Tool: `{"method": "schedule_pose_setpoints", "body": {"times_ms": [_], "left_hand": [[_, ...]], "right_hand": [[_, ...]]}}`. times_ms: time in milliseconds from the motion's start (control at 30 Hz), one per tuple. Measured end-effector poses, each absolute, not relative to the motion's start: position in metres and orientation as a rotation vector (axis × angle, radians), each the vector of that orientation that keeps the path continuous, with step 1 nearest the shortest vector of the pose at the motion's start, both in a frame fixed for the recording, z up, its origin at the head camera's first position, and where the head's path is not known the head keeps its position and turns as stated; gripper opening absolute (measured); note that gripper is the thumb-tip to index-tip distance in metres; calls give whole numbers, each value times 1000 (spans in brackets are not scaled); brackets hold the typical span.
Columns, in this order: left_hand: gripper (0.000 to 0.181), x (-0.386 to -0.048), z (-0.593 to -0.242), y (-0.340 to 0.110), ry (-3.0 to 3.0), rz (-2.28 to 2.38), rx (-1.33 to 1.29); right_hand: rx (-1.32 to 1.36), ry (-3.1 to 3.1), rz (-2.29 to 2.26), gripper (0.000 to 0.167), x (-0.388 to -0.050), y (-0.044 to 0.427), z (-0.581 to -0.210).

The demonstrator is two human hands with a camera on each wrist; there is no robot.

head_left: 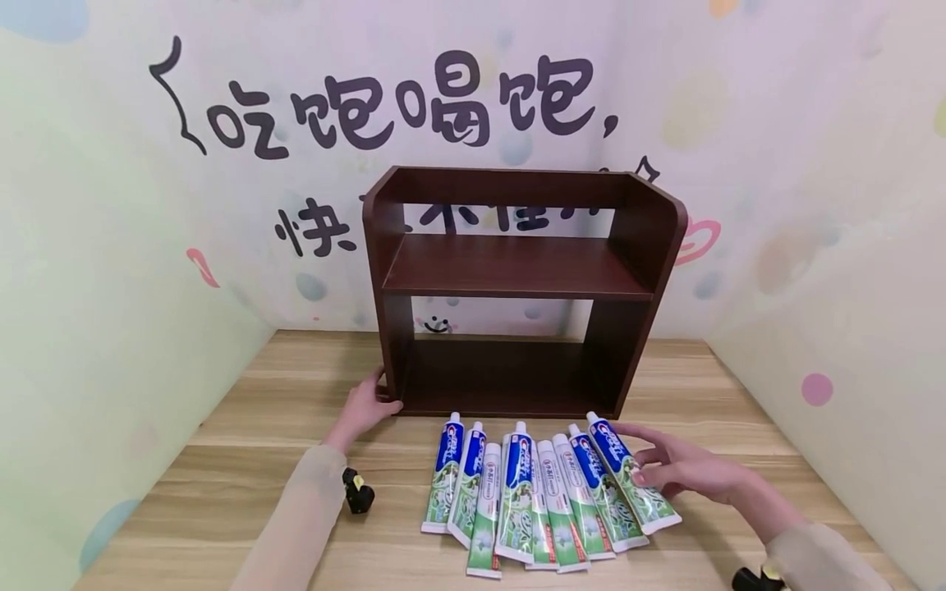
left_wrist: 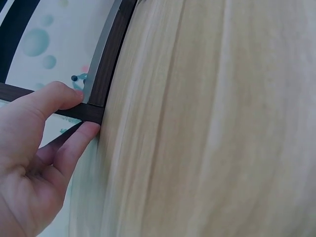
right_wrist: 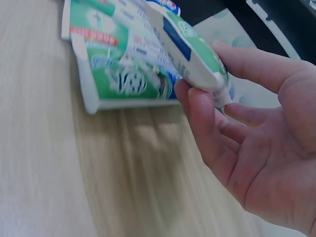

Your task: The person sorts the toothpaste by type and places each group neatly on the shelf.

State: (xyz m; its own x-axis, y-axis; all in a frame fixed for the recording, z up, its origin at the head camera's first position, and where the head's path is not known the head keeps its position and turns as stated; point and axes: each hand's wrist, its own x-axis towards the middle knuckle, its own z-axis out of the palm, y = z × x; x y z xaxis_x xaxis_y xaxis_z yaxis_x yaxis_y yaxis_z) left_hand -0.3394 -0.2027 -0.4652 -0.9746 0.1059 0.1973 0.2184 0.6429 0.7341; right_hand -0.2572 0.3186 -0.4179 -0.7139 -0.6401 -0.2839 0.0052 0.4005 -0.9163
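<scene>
A dark brown two-tier shelf (head_left: 517, 267) stands on the wooden table. My left hand (head_left: 365, 408) grips its lower left front corner, with the thumb on the inner side and fingers outside, as the left wrist view also shows. In front of the shelf lie several toothpaste tubes (head_left: 516, 492) in a fanned row, caps toward the shelf, some blue and green, others white and green. The rightmost toothpaste tube (head_left: 628, 472) is pinched between the thumb and fingers of my right hand (head_left: 687, 468). In the right wrist view this tube (right_wrist: 190, 47) is tilted up off its neighbour.
White walls with dark lettering and coloured spots enclose the table (head_left: 244, 460) on the back and both sides. Black wrist devices sit on both wrists, the left one (head_left: 358, 492) close to the leftmost tube. The shelf's back has open gaps.
</scene>
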Motion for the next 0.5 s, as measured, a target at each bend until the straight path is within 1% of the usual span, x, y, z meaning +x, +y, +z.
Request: {"method": "schedule_pose_setpoints", "body": {"times_ms": [167, 367, 500], "left_hand": [[77, -342, -471, -208, -2659, -1256, -362], [73, -340, -466, -205, -2703, -1326, -269], [74, -338, -463, -203, -2714, -1354, -223]], "right_hand": [[-590, 2091, -1342, 80, -257, 306, -406], [-641, 2184, -1341, 81, -254, 288, -380], [-665, 2272, -1345, 82, -250, 276, -360]]}}
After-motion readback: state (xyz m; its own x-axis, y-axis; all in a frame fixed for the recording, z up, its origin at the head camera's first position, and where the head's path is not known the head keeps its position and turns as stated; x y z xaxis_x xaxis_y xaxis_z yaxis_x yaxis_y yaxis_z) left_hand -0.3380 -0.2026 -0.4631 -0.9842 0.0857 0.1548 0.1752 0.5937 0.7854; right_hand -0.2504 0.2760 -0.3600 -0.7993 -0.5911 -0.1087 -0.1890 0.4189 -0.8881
